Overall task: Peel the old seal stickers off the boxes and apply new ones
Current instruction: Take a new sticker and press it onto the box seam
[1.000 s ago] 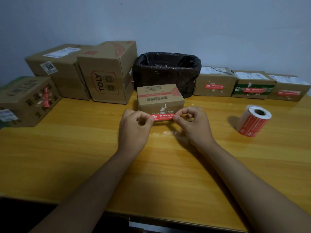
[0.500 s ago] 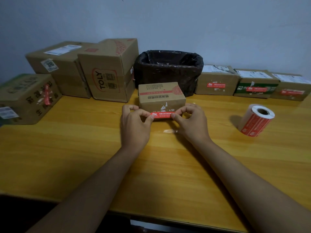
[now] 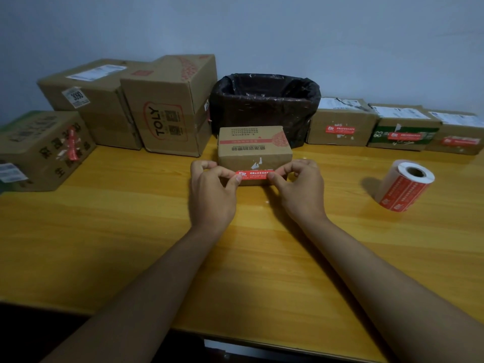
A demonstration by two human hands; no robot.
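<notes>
Both sets of fingers are curled into pinches: the left hand (image 3: 213, 191) has the left end of the red rectangular seal sticker (image 3: 254, 175) and the right hand (image 3: 301, 188) has the right end, stretching it flat. Compared with a second ago it's moved up against the front face of the small brown cardboard box (image 3: 254, 153) at about 12 o'clock from the hands, so I'd say it's about to be pressed on. The torn white scraps above it look like where the old seal came off. The red-and-white sticker roll (image 3: 404, 186) sits at 3 o'clock on the yellow wooden desk (image 3: 131, 231), black-lined bin (image 3: 264, 106) behind the box.
</notes>
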